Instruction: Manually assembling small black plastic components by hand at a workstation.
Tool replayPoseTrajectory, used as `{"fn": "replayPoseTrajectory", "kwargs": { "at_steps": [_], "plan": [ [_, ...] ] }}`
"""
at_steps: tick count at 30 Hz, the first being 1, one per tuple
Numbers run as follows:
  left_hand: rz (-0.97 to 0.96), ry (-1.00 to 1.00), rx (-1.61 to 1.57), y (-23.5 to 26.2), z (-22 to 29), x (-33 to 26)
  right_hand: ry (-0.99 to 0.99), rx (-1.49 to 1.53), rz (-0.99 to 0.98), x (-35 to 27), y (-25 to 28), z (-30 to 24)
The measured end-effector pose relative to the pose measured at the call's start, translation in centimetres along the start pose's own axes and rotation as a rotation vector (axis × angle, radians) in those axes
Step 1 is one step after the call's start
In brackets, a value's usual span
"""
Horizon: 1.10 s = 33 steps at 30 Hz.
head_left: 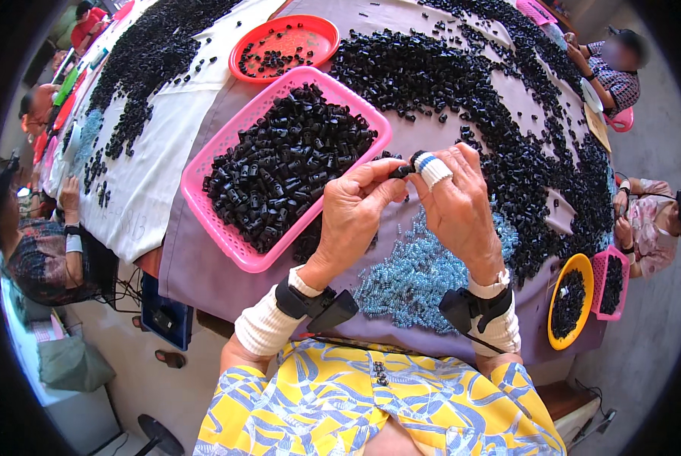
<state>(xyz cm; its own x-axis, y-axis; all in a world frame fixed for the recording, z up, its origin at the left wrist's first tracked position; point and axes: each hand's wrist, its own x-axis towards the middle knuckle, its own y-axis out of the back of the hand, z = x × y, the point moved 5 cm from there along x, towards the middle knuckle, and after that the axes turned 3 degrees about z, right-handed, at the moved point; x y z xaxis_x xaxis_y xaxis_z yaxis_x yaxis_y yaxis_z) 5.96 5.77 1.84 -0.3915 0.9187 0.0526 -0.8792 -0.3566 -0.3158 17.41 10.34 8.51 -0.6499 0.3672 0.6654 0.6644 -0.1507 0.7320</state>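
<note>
Both hands meet over the surface — left hand and right hand fingers pinched shut on one small black part. A pink basket of black parts lies left — blue springs near.

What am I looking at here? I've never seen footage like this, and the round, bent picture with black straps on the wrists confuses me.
The one picture comes from a wide fisheye camera worn on a person's head, looking down, so straight edges curve. No machine is involved: the left hand and right hand are the wearer's own, each wrist carrying a white cuff and a black strapped device. Together the hands pinch a small black part; the right forefinger wears a white and blue finger wrap. On the cloth-covered table lie a pink basket full of black parts, a red dish, a long heap of loose black parts and a pile of pale blue springs. Other people sit around the edges.
</note>
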Motion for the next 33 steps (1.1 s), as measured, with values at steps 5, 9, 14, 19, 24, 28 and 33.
{"fn": "replayPoseTrajectory", "kwargs": {
  "at_steps": [5, 9, 14, 19, 24, 28, 33],
  "plan": [
    [0.0, 0.002, 0.007, 0.3, -0.2, 0.0, -0.11, 0.159, 0.041, -0.5, -0.5, 0.7],
    [0.005, 0.019, 0.011, 0.4, -0.2, -0.2, -0.085, 0.127, 0.08, -0.3, 0.0, 0.7],
    [0.013, 0.025, 0.012, 0.5, -0.2, -0.3, 0.009, 0.022, 0.065, -0.3, -0.2, -0.2],
    [0.0, 0.013, 0.075, 0.8, -0.2, -0.4, 0.071, 0.008, 0.012, -0.4, -0.4, -0.5],
    [0.025, -0.047, 0.113, 0.9, -0.3, -0.6, 0.079, -0.022, -0.042, -0.4, -0.3, -0.5],
    [0.019, -0.052, 0.118, 0.8, 0.0, -0.6, 0.031, -0.039, -0.042, -0.7, -0.5, -0.4],
    [0.038, -0.077, 0.134, 0.9, -0.2, -0.6, -0.005, -0.044, -0.055, -0.7, -0.5, -0.5]
  ]
}}
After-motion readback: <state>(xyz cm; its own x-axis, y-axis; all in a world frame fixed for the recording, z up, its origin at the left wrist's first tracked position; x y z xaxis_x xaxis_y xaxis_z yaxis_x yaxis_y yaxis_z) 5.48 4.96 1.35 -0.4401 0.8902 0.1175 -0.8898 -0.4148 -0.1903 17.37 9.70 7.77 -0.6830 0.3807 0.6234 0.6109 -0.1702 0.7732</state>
